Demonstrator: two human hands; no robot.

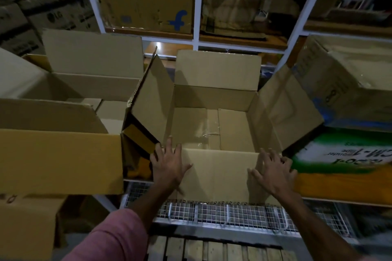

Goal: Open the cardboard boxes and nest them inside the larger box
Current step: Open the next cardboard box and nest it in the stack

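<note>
Opened box (212, 125) on the wire shelf (212, 212), long axis left to right. Left hand (169, 165) and right hand (273, 174), fingers spread flat, pressing the near flap (218, 174); larger box (59, 154) just left, nearer the left grip.

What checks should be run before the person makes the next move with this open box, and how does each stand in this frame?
1. All four flaps of the centre box folded out: ok.
2. Centre box interior free of contents: ok, only the taped bottom shows.
3. Left hand flat on the near flap: ok.
4. Right hand placed at the flap's right corner: ok, though blurred.
5. Larger box on the left open to receive it: ok.
6. Centre box fits inside the larger box: cannot tell.
</note>
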